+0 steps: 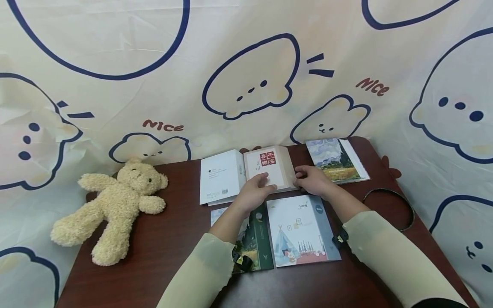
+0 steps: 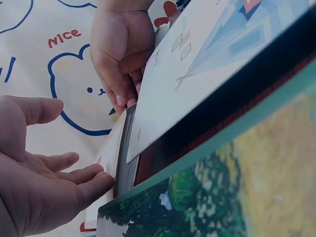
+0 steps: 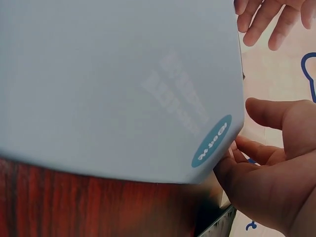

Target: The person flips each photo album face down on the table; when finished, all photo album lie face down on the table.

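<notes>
A cream book (image 1: 265,164) with red characters on its cover lies at the back middle of the table. My left hand (image 1: 256,192) is over its lower left part, fingers extended; in the left wrist view the fingertips (image 2: 106,180) are right at the book's edge. On the book's right side my right hand (image 1: 313,182) has loosely bent fingers at the edge, thumb apart from them. Just in front lies a white and blue book (image 1: 298,231) with a tent drawing. Left of it, a green book (image 1: 263,239) with a painted cover is partly hidden by my left arm.
A white book (image 1: 221,177) with a barcode lies left of the cream one. At the back right is a landscape-painting book (image 1: 333,160). A dark ring-shaped band (image 1: 410,209) lies near the right edge. A plush bear (image 1: 121,201) occupies the left, before a printed cloth backdrop (image 1: 246,25).
</notes>
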